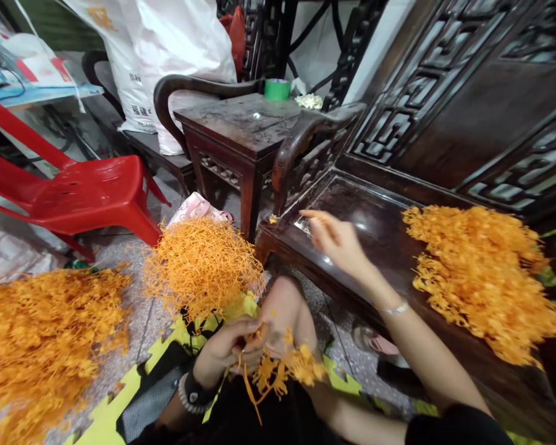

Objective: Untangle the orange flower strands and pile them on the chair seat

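Observation:
My left hand (241, 346), with a bead bracelet and a dark band at the wrist, is closed in front of my lap. It pinches orange artificial flowers (278, 371), whose thin stems and frilly heads hang to its right. My right hand (334, 242) is over the corner of the dark wooden bench (366, 204), index finger stretched out to the left and the other fingers partly bent. I see nothing held in it. Below that fingertip lies a small pale patch, and a tiny orange piece (272, 219) sits at the bench's left edge.
Thin orange stems (204, 266) are heaped before my knee. Another orange pile (41, 346) covers the floor at left; frilly orange flowers (482, 278) lie on the bench. A red plastic chair (92, 191), a wooden side table (231, 123) with green tape (277, 89), and white sacks (180, 43) stand beyond.

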A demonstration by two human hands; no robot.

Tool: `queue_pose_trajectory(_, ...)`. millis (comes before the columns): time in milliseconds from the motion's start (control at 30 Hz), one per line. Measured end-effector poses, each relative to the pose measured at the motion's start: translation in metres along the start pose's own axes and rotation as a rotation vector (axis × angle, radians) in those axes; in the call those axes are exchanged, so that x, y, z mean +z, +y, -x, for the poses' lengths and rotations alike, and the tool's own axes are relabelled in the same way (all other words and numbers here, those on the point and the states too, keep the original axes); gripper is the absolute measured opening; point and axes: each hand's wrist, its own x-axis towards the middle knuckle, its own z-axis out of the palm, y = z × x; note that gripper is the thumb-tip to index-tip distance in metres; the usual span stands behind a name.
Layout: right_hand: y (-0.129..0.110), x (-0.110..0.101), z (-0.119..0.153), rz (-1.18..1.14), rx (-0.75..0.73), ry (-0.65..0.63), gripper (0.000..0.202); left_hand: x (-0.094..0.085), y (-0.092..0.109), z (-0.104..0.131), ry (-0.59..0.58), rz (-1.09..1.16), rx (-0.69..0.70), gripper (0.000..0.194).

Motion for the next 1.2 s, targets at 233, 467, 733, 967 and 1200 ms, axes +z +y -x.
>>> queue_pose_trajectory(233, 0.008, 0.096, -0.051, 0.601, -0.076, -0.485, 0.042, -0.011, 0.002, 0.002, 0.101, -0.081, 0.001, 0.04)
queue_pose_trajectory(467, 0.03, 0.059, -0.007, 0.619, -0.02, -0.42, 0.02, -0.009, -0.003, -0.012, 0.118, -0.057, 0.075, 0.042)
queue_pose_trajectory(733, 0.15, -0.135, 0.068, 0.837, 0.757, 0.342, 0.027, -0.005, -0.011, -0.034, -0.203, 0.146, 0.104, 0.055)
queue_pose_trajectory(967, 0.213, -0.182, 0.107, 0.76, 0.951, 0.309, 0.063, -0.029, -0.021, -0.056, -0.211, -0.023, 0.114, 0.067)
queue_pose_trajectory(1200, 0.207, -0.185, 0.131, 0.717, 0.958, 0.272, 0.056, -0.003, -0.028, -0.084, -0.135, -0.035, 0.22, 0.07)
